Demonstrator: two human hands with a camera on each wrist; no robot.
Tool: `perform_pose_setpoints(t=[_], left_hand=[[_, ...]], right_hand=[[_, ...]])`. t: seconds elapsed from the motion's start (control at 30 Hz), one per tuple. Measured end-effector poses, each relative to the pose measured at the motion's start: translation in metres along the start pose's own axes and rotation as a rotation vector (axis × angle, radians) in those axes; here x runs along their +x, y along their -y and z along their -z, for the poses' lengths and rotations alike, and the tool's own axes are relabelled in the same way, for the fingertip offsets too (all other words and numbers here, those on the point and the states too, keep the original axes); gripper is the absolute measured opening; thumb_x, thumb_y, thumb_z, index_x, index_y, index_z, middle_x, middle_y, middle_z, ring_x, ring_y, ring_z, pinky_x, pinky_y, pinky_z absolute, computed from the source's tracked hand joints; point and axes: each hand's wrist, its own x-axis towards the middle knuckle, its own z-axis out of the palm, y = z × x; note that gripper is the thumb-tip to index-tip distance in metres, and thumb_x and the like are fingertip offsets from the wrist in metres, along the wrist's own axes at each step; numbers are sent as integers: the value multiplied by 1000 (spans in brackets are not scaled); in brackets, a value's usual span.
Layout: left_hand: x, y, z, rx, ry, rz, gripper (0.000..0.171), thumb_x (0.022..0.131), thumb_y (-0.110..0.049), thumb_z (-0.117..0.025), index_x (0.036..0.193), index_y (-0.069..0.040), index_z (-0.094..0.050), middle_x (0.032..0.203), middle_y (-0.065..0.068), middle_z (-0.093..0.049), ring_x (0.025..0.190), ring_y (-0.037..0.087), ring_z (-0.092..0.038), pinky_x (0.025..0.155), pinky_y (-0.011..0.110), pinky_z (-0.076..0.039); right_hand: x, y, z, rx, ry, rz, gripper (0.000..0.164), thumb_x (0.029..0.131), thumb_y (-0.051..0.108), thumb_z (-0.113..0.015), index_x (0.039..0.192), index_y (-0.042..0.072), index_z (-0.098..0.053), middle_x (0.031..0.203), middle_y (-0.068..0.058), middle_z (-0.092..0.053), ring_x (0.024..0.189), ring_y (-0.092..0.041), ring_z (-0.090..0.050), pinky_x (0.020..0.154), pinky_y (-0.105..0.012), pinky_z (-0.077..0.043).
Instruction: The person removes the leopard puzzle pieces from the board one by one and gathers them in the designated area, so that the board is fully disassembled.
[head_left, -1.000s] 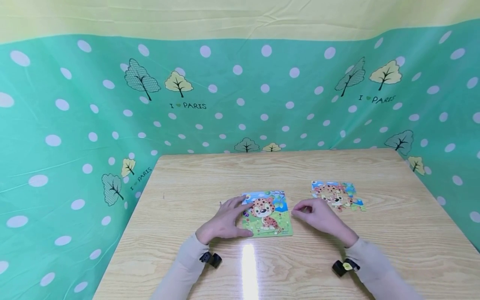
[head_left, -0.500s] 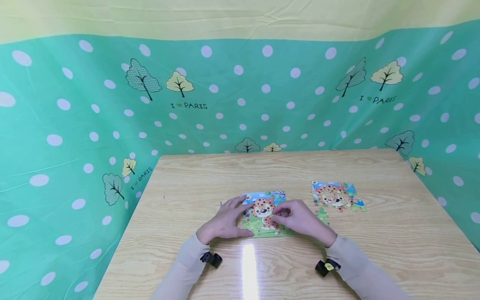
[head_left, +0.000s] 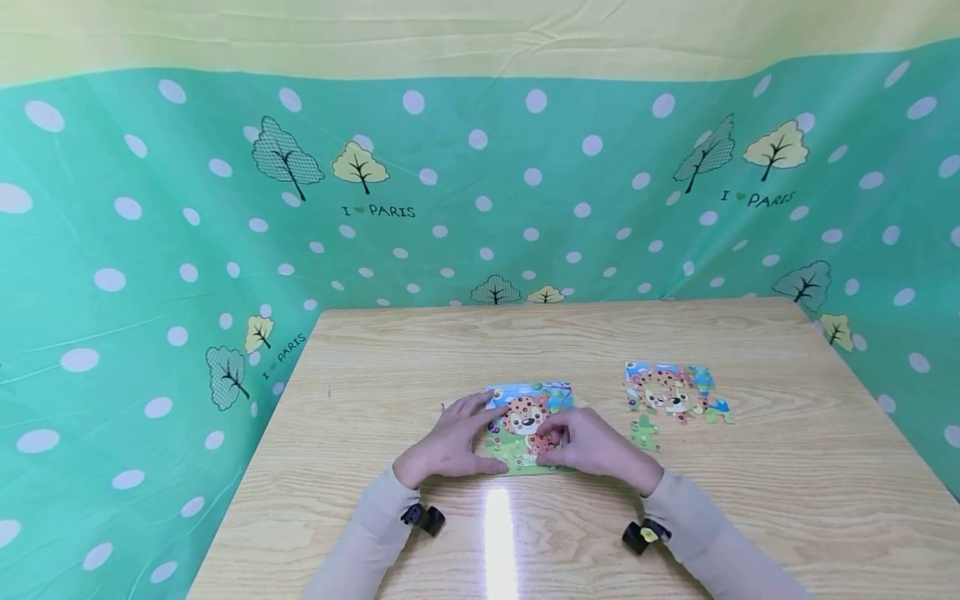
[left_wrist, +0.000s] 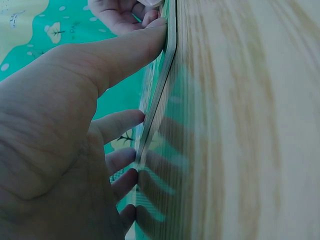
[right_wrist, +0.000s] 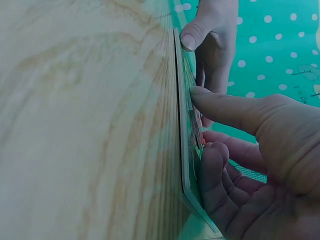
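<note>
A square leopard puzzle board [head_left: 525, 400] lies flat on the table. My left hand [head_left: 450, 442] rests on its left part, fingers spread, with the thumb on the lower edge. The left wrist view shows that thumb [left_wrist: 145, 42] along the board's edge. Over the board's lower right part, my right hand [head_left: 588, 442] pinches a small puzzle piece [right_wrist: 194, 125] between thumb and fingers, against the board surface. The hand covers most of the piece, and whether it lies flush cannot be told.
A partly joined group of leopard puzzle pieces [head_left: 663, 392] lies on the table to the right. A blue piece [head_left: 720, 408] and a green piece [head_left: 645, 433] lie beside it. The wooden table [head_left: 420, 342] is backed by a green dotted cloth [head_left: 450, 192].
My right hand has moved left from beside the board onto its lower right part, uncovering the green piece on the table. My left hand has stayed in place.
</note>
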Motion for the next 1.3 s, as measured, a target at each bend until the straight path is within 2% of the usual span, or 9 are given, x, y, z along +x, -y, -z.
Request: perform_pose_setpoints(t=[0.43,0.9,1.17,1.3], left_hand=[[0,0,0,3,-2,-5,93,85,-60,-77,161,-22,-40,171,9,-19,154,36,-16,122,63,-12],[0,-1,0,-14,-1,-5,93,84,-59,-77,161,-22,-40,171,10,-19,154,37,-16,121,63,-12],[0,-1,0,-10,-6,-11,93,85,-59,-77,161,-22,-40,170,10,-19,154,37,-16,121,64,-11],[0,0,0,-17,-5,-7,92,85,-60,-77,161,-22,-40,171,10,-19,154,37,-15,121,64,-11]], right_hand=[[1,-3,0,2,3,-19,29,84,28,-88,107,12,-78,80,10,-62,65,-8,-57,59,-26,-50],[0,1,0,16,-21,-29,21,85,22,-87,101,13,-78,76,8,-58,62,-7,-50,57,-24,-44],[0,2,2,-3,-65,3,5,94,24,-79,94,20,-77,75,12,-60,61,-8,-51,55,-25,-44],[1,1,3,31,-67,11,6,97,25,-76,93,21,-76,80,13,-65,61,-9,-54,54,-26,-46]])
